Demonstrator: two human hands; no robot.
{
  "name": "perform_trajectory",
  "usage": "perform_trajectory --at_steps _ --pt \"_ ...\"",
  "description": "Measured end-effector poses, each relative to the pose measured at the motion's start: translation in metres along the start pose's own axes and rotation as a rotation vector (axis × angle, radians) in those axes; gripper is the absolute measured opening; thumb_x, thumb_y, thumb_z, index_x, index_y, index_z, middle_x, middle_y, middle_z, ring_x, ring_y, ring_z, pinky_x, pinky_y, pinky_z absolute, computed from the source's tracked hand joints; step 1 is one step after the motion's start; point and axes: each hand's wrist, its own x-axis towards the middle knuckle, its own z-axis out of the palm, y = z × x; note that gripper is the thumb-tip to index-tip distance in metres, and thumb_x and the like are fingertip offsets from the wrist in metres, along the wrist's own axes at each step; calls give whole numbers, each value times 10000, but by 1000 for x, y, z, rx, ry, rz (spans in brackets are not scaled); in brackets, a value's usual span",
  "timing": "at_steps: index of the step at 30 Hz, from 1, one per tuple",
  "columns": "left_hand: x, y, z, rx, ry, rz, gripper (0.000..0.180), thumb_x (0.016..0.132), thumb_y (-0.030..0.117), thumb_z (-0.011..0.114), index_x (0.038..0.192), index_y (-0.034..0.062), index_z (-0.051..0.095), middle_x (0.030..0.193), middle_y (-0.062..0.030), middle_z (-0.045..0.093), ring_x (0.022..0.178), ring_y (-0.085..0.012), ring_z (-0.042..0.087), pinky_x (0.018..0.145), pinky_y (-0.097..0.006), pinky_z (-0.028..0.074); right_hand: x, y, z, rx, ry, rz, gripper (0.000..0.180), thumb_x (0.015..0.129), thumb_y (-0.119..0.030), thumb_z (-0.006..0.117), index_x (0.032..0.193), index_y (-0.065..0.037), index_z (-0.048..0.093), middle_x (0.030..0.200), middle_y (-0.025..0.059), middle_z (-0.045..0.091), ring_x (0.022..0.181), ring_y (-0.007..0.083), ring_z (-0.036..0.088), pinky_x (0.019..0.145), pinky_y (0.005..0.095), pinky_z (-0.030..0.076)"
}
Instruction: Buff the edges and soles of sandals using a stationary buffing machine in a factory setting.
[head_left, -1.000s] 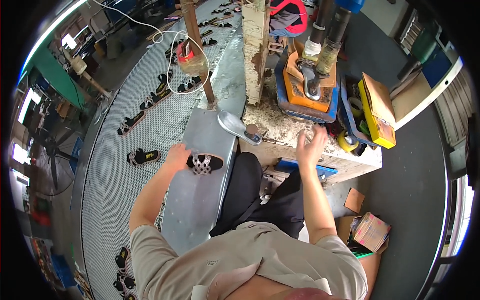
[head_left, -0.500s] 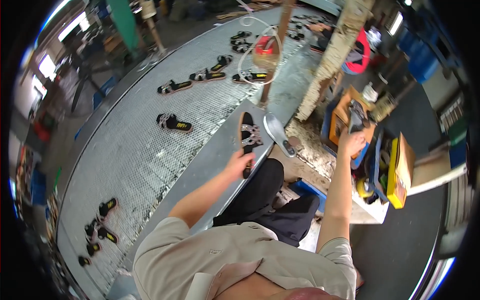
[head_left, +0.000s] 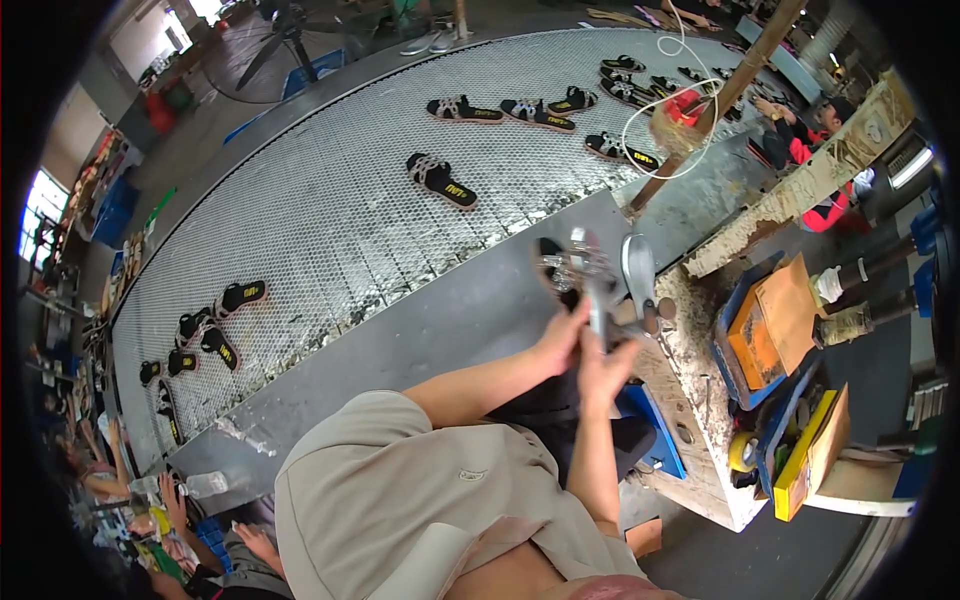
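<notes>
Head view: you've got a black sandal (head_left: 556,272) with pale straps up in front of you, held over the near edge of the grey table (head_left: 440,320). Its long axis runs away from you, one end down at your hands and the other pointing up toward the mesh conveyor (head_left: 330,210); which end is the toe is too blurred to tell. Your left hand (head_left: 562,340) is curled around the sandal's lower end, fingers closed on it. Your right hand (head_left: 606,368) comes up just beside the left, closed around a slim metal tool (head_left: 597,290) that stands nearly upright, its tip right against the sandal's strap area.

Just to the right, a shiny metal shoe last (head_left: 637,268) stands on its post, touching close to the tool, at the edge of a glue-crusted workbench (head_left: 700,370). Further right on that bench sit an orange box (head_left: 770,320) in a blue tray and a yellow box (head_left: 812,450) lower down.

Out on the conveyor, more black sandals lie spread well apart: one alone (head_left: 440,180) near the middle, a pair (head_left: 500,110) beyond it, a cluster (head_left: 210,330) at the left bend. A slanted wooden pole (head_left: 710,110) with a loop of white cord (head_left: 660,110) rises at the far right, near another person in red (head_left: 815,140).
</notes>
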Motion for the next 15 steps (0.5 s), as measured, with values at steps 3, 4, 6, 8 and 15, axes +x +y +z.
perform_trajectory --at_steps 3,4,6,8,15 --pt "-26 64 -46 -164 6 62 521 1075 517 581 1425 132 562 1344 -93 675 1216 -304 671 1025 -515 556 -20 -31 45 61 -269 66 658 807 -356 873 1177 90 560 1077 270 708 987 348 699 905 444 546" --pt "-38 90 -61 -182 69 138 509 1088 515 548 1421 130 564 1350 -85 674 1215 -310 673 1031 -518 555 -26 -36 55 132 -372 84 647 817 -349 871 1182 87 563 1109 264 711 1016 336 702 923 436 542" --pt "-58 142 -110 -218 177 365 530 1081 548 533 1419 142 570 1351 -57 677 1212 -311 673 1036 -531 554 -46 -53 61 190 -557 79 638 832 -343 867 1213 69 562 1144 245 718 1056 340 712 936 434 540" --pt "-89 209 -177 -135 435 633 557 1075 576 539 1358 98 585 1302 -93 682 1207 -301 667 1027 -527 562 -69 -61 60 185 -709 70 636 840 -343 863 1239 49 559 1148 234 721 1064 351 718 933 435 543" --pt "-108 215 -208 -125 844 727 809 996 830 392 932 45 574 778 -99 640 614 -263 620 587 -434 555 -91 -46 33 144 -656 95 592 835 -255 877 1245 41 568 1087 187 724 980 262 713 906 386 550"
